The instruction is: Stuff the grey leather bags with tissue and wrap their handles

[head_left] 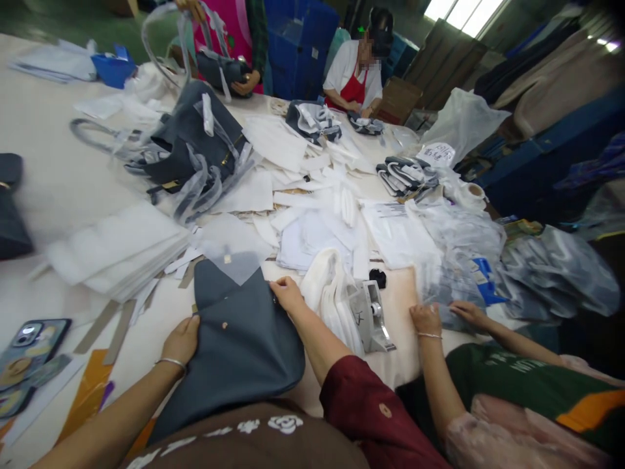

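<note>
1. Left hand (181, 340) rests on the grey leather handbag (234, 352) at its 9 o'clock edge; cannot tell whether it grips.
2. Right hand (288, 293) touches the bag's 1 o'clock edge; grip equally unclear.
3. The bag lies between both hands, flat on the white worktable (58, 163).

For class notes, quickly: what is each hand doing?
Left hand: on the edge of the grey leather bag, grip unclear.
Right hand: on its other edge, grip unclear.

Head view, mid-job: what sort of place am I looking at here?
Probably a handbag finishing and packing workshop. The left hand and right hand rest on a dark gray leather bag, while a plastic-wrapped handbag and white padding sheets lie on the long worktable.
</note>
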`<action>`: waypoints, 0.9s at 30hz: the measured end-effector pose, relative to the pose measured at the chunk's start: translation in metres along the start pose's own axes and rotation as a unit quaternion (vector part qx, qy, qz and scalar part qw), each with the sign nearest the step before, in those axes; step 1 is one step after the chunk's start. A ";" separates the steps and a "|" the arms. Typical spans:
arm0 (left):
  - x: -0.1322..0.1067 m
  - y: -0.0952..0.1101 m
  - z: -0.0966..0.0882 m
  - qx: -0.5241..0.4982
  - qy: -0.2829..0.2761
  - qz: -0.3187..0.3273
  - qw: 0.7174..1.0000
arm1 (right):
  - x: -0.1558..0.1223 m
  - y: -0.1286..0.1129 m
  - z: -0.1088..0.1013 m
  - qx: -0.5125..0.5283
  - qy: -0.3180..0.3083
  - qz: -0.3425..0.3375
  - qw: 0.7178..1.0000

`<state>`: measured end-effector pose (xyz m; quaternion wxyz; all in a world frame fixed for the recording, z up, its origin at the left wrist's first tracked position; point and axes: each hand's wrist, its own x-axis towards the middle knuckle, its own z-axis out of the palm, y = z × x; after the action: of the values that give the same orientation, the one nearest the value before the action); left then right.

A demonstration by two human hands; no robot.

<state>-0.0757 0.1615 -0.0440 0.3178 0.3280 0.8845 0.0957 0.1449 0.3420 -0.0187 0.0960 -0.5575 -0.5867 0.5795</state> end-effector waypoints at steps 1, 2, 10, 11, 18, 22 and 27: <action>0.000 0.000 0.001 -0.016 -0.002 -0.002 1.000 | -0.005 -0.003 0.001 -0.032 0.010 -0.028 0.999; 0.001 -0.002 0.003 -0.032 -0.003 -0.004 0.999 | -0.010 -0.005 0.002 -0.054 0.007 -0.065 0.996; 0.013 -0.012 0.014 -0.191 -0.031 -0.037 0.980 | -0.039 0.035 0.017 -0.155 -0.010 -0.001 0.988; 0.014 -0.010 0.014 -0.173 -0.033 -0.019 0.984 | -0.041 0.041 0.018 -0.165 -0.003 -0.010 0.986; 0.007 0.005 0.012 -0.006 0.006 0.041 0.999 | -0.077 -0.002 0.022 -0.371 0.094 -0.152 0.911; 0.001 0.007 0.013 0.023 0.006 0.051 0.998 | -0.101 -0.026 0.038 -0.441 -0.140 -0.331 0.822; -0.002 0.008 0.013 0.037 0.011 0.080 0.996 | -0.102 -0.001 0.051 -0.489 -0.160 -0.291 0.807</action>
<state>-0.0624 0.1654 -0.0503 0.2870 0.4083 0.8617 0.0912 0.1428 0.2348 0.0206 -0.1202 -0.2331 -0.9343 0.2416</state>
